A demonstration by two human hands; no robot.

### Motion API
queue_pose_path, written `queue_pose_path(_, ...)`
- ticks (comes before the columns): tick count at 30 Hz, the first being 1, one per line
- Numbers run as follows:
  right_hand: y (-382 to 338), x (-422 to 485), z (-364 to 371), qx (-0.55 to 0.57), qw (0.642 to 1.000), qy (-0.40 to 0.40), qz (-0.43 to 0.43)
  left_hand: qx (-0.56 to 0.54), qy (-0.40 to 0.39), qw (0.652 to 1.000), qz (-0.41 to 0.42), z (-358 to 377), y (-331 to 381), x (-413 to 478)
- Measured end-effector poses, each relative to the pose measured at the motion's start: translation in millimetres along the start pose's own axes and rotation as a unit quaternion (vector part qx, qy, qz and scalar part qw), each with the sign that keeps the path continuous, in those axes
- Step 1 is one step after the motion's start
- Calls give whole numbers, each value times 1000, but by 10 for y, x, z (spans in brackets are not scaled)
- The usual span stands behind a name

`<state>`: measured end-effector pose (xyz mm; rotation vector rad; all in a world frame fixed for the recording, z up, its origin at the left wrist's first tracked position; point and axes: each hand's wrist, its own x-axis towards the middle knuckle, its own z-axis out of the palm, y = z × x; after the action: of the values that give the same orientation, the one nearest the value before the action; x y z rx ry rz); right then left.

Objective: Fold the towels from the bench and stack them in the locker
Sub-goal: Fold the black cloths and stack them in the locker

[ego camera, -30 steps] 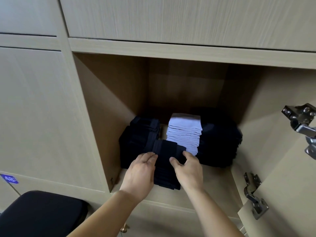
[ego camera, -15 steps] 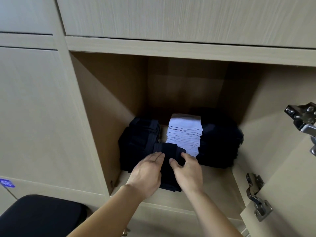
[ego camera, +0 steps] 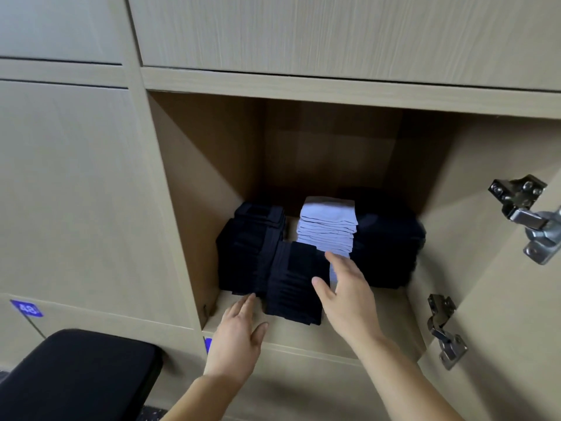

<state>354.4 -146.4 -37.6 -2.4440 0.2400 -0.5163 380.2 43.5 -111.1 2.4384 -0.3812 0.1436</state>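
Change: both hands have left the top of the front stack; left hand now lower, on the locker floor.
Left hand: flat, fingers straight, holding nothing.
Right hand: spread wide, holding nothing, inside the locker front.
Front stack: navy folded towels, layered edges, locker front-centre.
White stack: pale folded towels, locker back, centre.

I noted a closed pale wood-grain door at left and another closed door above. A blue number label, apparently reading 48, sat on the lower left panel. At right I recorded two metal hinges, the upper hinge above the lower hinge. A strip of dark speckled floor showed at the bottom.
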Motion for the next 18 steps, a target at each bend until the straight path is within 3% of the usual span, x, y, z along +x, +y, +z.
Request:
queue_pose_path(6, -27, -45, 87, -88, 992, -49, -82, -27, -3, 999, -45, 279, 88, 11)
queue_pose_path(13, 41, 61, 217, -154, 980, -61, -114, -40, 7, 994, -100, 445, 80, 171)
queue_pose_path(18, 186, 100, 415, -200, 971, -14, -133, -19, 12, 992, -122, 492, 100, 219)
